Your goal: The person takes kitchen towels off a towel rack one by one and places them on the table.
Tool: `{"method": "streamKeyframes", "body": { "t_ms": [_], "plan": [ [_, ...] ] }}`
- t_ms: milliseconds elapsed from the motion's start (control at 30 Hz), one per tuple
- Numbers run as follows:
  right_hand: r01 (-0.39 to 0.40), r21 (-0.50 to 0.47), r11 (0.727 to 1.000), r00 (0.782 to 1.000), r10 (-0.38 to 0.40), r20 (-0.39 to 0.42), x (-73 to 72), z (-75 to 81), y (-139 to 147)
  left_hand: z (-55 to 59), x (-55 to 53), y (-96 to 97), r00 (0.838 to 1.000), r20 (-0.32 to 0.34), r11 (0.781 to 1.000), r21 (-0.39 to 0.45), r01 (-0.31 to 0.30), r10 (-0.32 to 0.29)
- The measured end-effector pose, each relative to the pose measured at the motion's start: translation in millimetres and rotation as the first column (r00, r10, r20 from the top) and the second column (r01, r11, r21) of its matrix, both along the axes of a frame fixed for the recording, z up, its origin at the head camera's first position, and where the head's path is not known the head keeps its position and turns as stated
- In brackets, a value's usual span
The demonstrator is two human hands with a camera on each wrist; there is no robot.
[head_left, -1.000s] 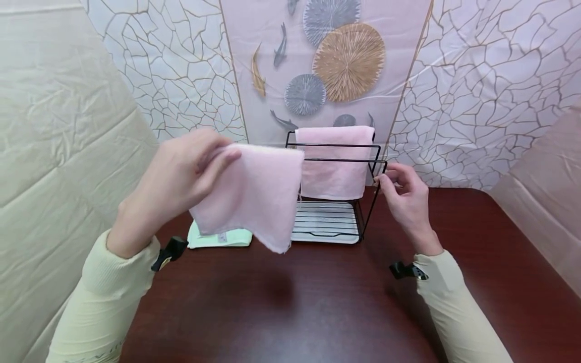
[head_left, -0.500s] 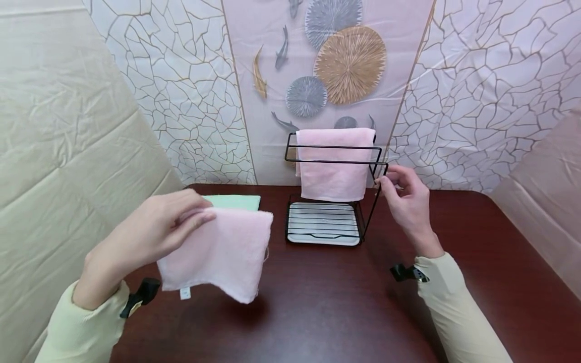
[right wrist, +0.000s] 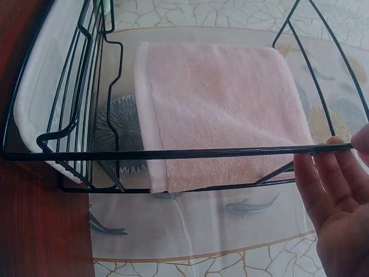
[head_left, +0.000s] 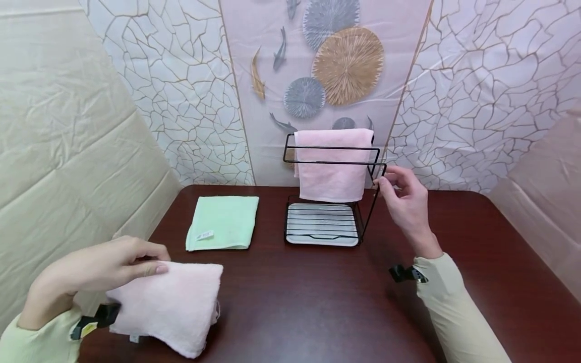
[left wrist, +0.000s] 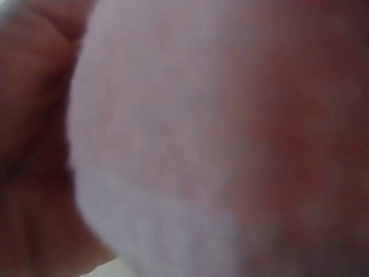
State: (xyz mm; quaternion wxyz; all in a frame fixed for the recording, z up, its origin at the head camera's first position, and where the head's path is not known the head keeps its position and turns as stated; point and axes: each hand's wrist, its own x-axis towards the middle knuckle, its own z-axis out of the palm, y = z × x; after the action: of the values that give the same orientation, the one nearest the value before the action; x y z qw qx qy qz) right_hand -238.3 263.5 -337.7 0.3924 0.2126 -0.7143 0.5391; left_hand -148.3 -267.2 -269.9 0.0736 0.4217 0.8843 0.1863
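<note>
My left hand (head_left: pixel 109 262) pinches the top edge of a folded pink towel (head_left: pixel 174 302), which hangs down over the front left of the table. That towel (left wrist: pixel 155 115) fills most of the left wrist view, blurred. With thumb and fingers, my right hand (head_left: pixel 404 201) holds the right side wire of a black wire rack (head_left: pixel 336 162). In the right wrist view the fingers (right wrist: pixel 328 184) lie against this wire. A second pink towel (head_left: pixel 333 176) is draped over the rack's back bar. A folded green towel (head_left: pixel 222 222) with a white tag lies flat, left of the rack.
A white drip tray (head_left: pixel 323 243) sits in the rack's base under thin wires. The dark red-brown table (head_left: pixel 308 302) ends at a patterned backdrop (head_left: pixel 199 91) behind, with a pale cloth wall (head_left: pixel 68 126) at the left.
My left hand has carried the pink towel away from the rack, left, down and toward me, uncovering the green towel and the rack's left side. The right hand stays on the rack.
</note>
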Motion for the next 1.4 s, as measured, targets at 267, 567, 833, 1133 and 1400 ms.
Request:
{"method": "streamKeyframes", "body": {
  "t_ms": [267, 567, 833, 1133, 1400],
  "plan": [
    [0.008, 0.005, 1.000, 1.000, -0.008, -0.010, 14.6, 16.4, -10, -29.5, -39.7, -26.2, 0.991, 0.103, 0.996, -0.017, -0.086, 0.087],
    [0.011, 0.002, 1.000, 1.000, -0.011, 0.004, 8.5, 8.2, -6, -72.0, -94.0, -17.6, 0.961, 0.092, 0.959, -0.137, -0.248, 0.262],
    [0.013, -0.003, 1.000, 1.000, -0.013, -0.010, 0.4, -1.8, 0, -104.4, -125.5, -9.8, 0.949, 0.092, 0.937, -0.214, -0.276, 0.300],
    [0.008, 0.005, 1.000, 1.000, -0.008, -0.012, -0.3, -1.1, -1, -114.7, -129.7, -4.3, 0.938, 0.067, 0.915, -0.254, -0.314, 0.340],
    [0.019, 0.025, 1.000, 1.000, -0.019, -0.006, -0.9, -2.5, 0, -94.1, -132.8, 4.2, 0.920, 0.074, 0.903, -0.233, -0.360, 0.386]
  ]
}}
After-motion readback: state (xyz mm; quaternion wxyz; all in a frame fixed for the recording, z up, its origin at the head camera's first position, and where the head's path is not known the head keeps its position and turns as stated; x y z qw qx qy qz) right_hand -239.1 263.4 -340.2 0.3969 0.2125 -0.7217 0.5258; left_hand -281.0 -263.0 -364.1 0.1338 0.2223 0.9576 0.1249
